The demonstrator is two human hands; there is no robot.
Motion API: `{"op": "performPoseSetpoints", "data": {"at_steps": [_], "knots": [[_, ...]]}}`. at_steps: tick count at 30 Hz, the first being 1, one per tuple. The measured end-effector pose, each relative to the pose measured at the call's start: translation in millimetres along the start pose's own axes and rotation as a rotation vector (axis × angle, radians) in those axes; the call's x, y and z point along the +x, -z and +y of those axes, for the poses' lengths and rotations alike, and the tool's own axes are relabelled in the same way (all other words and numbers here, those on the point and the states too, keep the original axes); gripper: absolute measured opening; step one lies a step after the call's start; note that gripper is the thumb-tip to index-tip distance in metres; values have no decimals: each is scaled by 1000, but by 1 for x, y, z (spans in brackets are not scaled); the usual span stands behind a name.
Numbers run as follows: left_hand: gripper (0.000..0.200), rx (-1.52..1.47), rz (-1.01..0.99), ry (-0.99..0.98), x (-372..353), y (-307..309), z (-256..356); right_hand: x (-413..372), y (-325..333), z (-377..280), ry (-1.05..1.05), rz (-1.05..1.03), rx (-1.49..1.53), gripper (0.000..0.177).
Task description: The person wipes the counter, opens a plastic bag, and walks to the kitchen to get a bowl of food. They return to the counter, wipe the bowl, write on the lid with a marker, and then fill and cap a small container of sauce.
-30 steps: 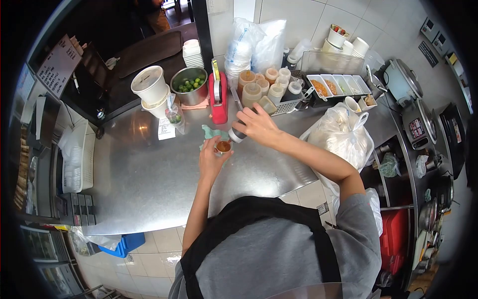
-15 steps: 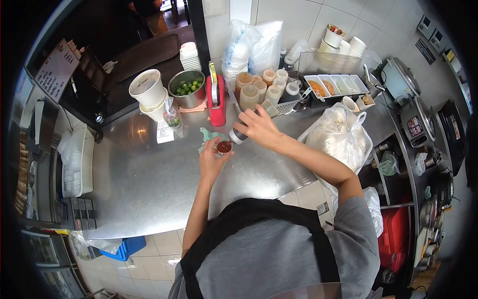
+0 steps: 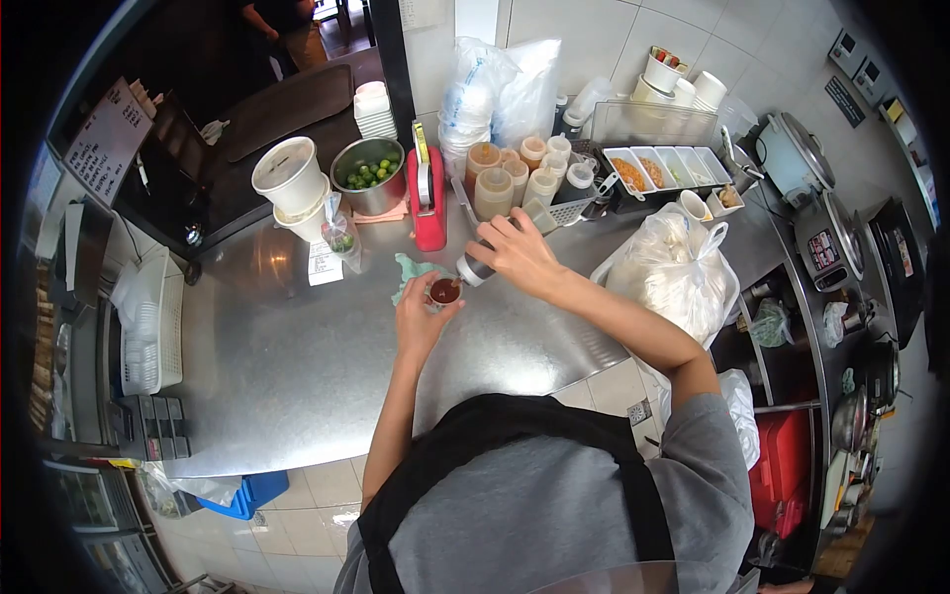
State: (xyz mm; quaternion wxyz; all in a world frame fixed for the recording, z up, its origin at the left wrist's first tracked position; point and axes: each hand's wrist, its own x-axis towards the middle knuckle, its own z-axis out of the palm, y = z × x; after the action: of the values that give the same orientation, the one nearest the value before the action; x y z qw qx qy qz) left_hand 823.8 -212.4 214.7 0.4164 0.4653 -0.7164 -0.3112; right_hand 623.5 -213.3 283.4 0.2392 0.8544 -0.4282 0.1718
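Left hand (image 3: 421, 322) curls around a small sauce cup (image 3: 444, 290) on the table (image 3: 297, 356); the right hand (image 3: 515, 255) grips a squeeze bottle (image 3: 473, 267) tipped nozzle-down over it. Both poses match a second ago, but the cup looks darker inside.

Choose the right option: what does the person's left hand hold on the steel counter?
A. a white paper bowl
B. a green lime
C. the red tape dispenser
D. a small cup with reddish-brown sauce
D: the left hand is closed around the small sauce cup, which has dark reddish sauce in it, while the right hand tilts a squeeze bottle with its tip at the cup.
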Motion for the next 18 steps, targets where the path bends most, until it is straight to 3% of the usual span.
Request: {"op": "performPoseSetpoints", "data": {"at_steps": [7, 10, 16, 18], "knots": [[51, -4, -3, -26, 1, -2, -2, -9, -3, 0, -82, -38, 37, 23], [51, -18, 7, -50, 2, -2, 1, -21, -13, 0, -255, -141, 229, 29], [52, -45, -12, -64, 3, 0, 17, -55, -53, 10, -496, -175, 1035, 67], [53, -56, 1, -110, 5, 0, 23, -56, -48, 10, -582, -224, 1239, 65]]}}
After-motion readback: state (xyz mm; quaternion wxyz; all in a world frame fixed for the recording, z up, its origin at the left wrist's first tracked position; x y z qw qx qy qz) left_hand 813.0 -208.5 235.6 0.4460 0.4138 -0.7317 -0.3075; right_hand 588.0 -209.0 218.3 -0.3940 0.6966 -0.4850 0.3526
